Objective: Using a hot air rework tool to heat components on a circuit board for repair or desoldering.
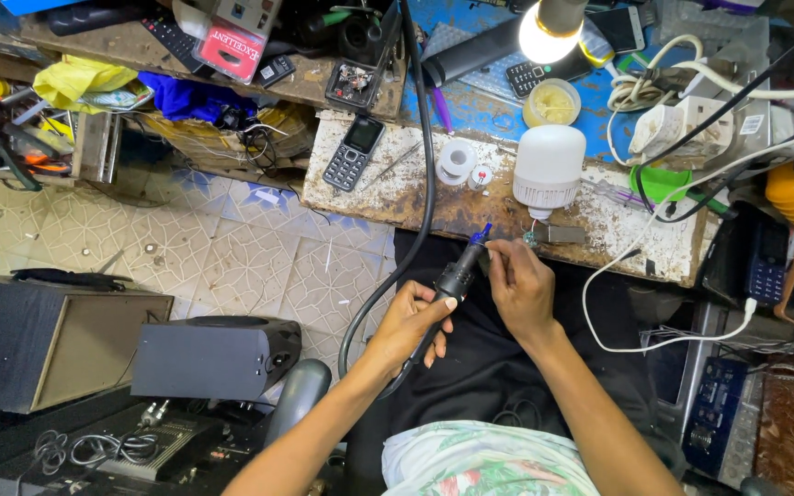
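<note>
Here | left hand (413, 317) wrapped around black soldering iron (457, 276), over the lap by the desk (369, 193) edge | right hand (518, 287) pinching near its tip | risk: burnt fingertips; cord (420, 138) could snag the phone (353, 152).

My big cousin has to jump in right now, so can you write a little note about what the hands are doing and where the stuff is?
Left hand: wrapped around the black soldering iron, tip pointing up toward the bench edge; its black cable runs up across the bench.
Right hand: fingers pinched at the iron's blue tip; what they hold is too small to tell.
On the workbench: white bulb lying just above the hands, a small part at its base, solder reel, black keypad phone.
Done: iron in hand, bulb laid out.
Left: whether any joint is soldered cannot be seen.
</note>
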